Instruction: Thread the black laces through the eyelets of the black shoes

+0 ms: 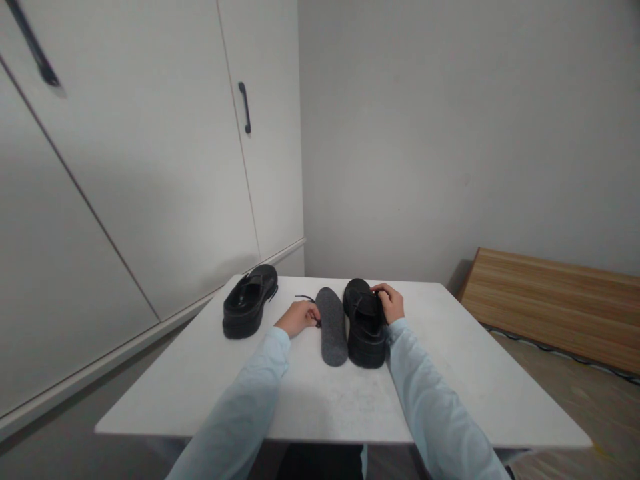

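A grey insole (331, 327) lies lengthwise on the white table, just left of a black shoe (367, 343) whose toe points away from me. My left hand (300, 318) is at the insole's left edge, fingers pinched on a thin black shoelace (303, 297), part of which trails out behind the fingers. At the right side of that shoe, my right hand (391, 303) has its fingers curled against the upper near the lacing; the fingertips are partly hidden. A second black shoe (243, 308) stands apart at the far left, a lace end hanging by its side.
The white table (450, 393) stands before a grey wall. White cabinets (165, 153) with dark handles run along the left. A wood-grain board (550, 307) is on the right beyond the table, a dark cable along its lower edge.
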A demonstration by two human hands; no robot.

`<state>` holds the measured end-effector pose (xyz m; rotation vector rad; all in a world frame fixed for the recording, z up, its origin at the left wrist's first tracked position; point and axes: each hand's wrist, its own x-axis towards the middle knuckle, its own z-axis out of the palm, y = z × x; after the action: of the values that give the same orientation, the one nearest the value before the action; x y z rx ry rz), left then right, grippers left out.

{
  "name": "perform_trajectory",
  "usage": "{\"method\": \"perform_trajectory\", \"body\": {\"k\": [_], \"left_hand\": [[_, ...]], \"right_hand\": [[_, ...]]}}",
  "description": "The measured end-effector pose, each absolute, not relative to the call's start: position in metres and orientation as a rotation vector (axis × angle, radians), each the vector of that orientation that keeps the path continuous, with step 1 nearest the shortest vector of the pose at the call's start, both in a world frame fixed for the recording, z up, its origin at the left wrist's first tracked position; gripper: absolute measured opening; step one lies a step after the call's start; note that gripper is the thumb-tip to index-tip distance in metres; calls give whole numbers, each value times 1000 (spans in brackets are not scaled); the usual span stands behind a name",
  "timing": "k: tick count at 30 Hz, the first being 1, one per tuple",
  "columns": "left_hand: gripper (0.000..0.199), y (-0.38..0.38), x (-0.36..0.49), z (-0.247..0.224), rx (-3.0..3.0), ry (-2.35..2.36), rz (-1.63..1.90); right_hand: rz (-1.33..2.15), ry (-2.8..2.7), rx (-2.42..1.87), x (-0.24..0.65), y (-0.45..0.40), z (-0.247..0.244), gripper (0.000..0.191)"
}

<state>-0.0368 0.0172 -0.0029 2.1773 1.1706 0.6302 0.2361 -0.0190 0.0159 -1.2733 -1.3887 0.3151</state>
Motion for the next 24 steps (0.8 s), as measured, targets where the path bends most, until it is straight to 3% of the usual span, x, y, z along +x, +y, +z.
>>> {"method": "perform_trajectory", "body": {"k": [6,14,24], "left_hand": [[10,17,-35,-2,1804,1038,780],[20,22,-45,17,1713,1399,1340],[29,24,-21,-5,1703,1151,1204]], "right_hand": [[325,-1381,-1271,238,-17,12,29],[340,-1380,-1260,238,-16,12,29],[330,-1385,-1266,236,-19,14,29]]}}
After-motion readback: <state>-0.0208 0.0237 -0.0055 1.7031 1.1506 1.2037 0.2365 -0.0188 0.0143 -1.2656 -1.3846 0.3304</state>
